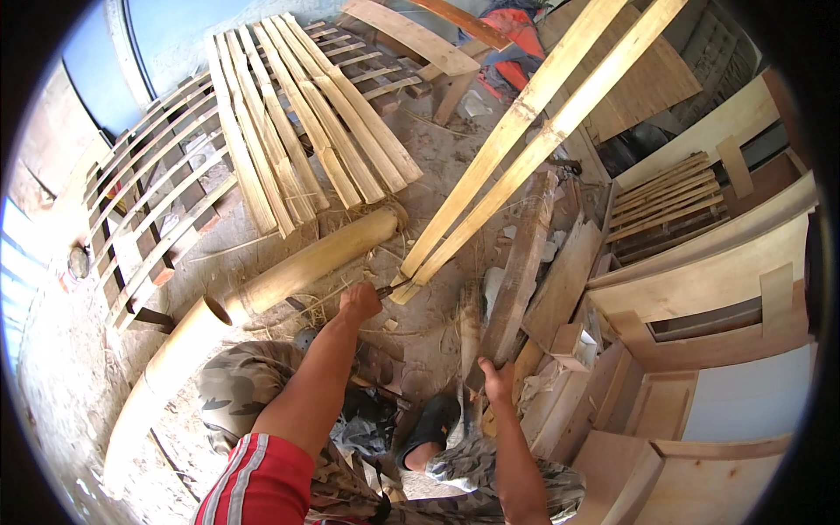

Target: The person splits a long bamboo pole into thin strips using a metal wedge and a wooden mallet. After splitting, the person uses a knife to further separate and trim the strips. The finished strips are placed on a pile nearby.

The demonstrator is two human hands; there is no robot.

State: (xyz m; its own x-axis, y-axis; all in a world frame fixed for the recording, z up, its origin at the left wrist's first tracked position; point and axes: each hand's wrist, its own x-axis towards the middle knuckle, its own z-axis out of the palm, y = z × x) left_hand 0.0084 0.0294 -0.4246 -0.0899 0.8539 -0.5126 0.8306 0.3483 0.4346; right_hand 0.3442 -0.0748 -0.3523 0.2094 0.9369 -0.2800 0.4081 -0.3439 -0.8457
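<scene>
Left hand [360, 300] grips a tool [386, 290] at the split bamboo's edge [423, 276], right hand [497, 381] a plank [516, 289] (open floor [430, 346] between).

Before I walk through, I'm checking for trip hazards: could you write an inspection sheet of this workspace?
Surface: dusty floor, strewn with fibres and scraps.
Things in hand: dark tool, its tip at the near end of two long bamboo strips; wooden beam.
Clutter: bamboo pole lying left of centre; loose boards right of the beam.
Hands: left hand grips the tool; right hand touches the beam's near end.
Cables: nothing seen.
Surroundings: pale-blue wall, upper left; wooden panels, right.
</scene>
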